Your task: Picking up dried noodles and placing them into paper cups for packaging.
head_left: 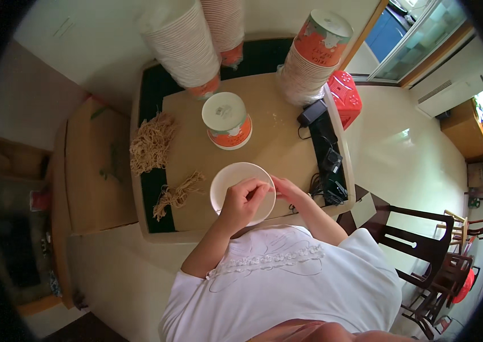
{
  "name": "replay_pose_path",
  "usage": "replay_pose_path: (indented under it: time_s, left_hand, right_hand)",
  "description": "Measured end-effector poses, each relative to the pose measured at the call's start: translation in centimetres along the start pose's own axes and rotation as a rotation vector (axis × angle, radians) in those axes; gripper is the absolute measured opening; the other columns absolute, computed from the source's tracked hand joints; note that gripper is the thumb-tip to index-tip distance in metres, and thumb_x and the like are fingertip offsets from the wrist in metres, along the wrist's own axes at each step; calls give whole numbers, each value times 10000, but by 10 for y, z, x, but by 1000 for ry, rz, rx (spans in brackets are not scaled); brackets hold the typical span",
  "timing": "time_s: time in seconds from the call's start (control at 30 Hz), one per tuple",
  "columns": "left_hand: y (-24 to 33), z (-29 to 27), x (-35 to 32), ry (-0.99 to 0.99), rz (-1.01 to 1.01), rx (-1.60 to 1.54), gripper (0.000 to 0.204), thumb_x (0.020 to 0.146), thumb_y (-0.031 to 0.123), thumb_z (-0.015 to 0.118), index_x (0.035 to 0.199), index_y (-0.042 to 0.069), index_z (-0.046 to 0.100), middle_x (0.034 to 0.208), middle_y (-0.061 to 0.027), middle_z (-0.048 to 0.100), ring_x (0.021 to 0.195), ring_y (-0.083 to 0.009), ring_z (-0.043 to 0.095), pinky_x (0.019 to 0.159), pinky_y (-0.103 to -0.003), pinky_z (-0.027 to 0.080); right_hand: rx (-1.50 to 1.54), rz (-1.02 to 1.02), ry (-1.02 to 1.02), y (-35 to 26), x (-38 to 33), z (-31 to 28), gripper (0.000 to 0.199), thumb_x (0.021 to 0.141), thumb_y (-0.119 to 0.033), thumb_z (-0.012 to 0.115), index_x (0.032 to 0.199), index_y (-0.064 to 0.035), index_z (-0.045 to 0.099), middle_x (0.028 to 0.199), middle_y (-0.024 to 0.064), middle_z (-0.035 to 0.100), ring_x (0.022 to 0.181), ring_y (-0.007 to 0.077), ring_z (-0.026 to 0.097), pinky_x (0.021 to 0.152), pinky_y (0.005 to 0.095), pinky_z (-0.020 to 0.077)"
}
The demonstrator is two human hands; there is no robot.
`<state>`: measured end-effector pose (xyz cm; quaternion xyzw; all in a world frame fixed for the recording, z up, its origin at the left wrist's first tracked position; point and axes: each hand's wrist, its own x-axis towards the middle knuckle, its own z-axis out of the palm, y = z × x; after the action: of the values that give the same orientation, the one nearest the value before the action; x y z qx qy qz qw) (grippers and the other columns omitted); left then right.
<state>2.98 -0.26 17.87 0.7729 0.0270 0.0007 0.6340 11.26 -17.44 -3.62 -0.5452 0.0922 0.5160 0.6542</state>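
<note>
Just getting going here: both hands, left hand [242,199] and right hand [287,191], pinch something tiny over the empty white bowl [225,181] at frame centre, noodle piles [151,142] untouched at left.

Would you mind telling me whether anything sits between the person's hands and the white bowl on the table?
Nothing visible does. The left hand is already over the white bowl, and the right hand is at its right rim, with no object in between.

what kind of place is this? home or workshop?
Likely a home room used for small-scale packing work: tall stacks of paper bowls on a cardboard-topped table, wooden dining chairs, tiled floor. Both hands work at one white bowl.
</note>
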Motion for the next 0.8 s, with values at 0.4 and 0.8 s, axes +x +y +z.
replay_pose_path:
  time_s: [0.4, 0.8]
  left_hand:
    - [2, -38, -11, 131, 127, -155, 139, 874, 72, 535, 769, 15, 605, 689, -33, 553, 606, -85, 473, 565, -229, 378]
    - [38, -63, 0, 374, 630, 366, 182, 741, -25, 586, 913, 33, 603, 712, -79, 580, 671, -208, 572, 618, -299, 453]
  right_hand:
    - [393, -260, 27, -67, -22, -40, 214, 948, -211, 483, 1062, -45, 557, 992, 72, 624, 881, 177, 618, 767, 328, 523]
    - [-686, -1276, 242, -328, -173, 26, 118, 853, -20, 591, 968, 2, 584, 896, -7, 567, 860, 69, 514, 776, 217, 410]
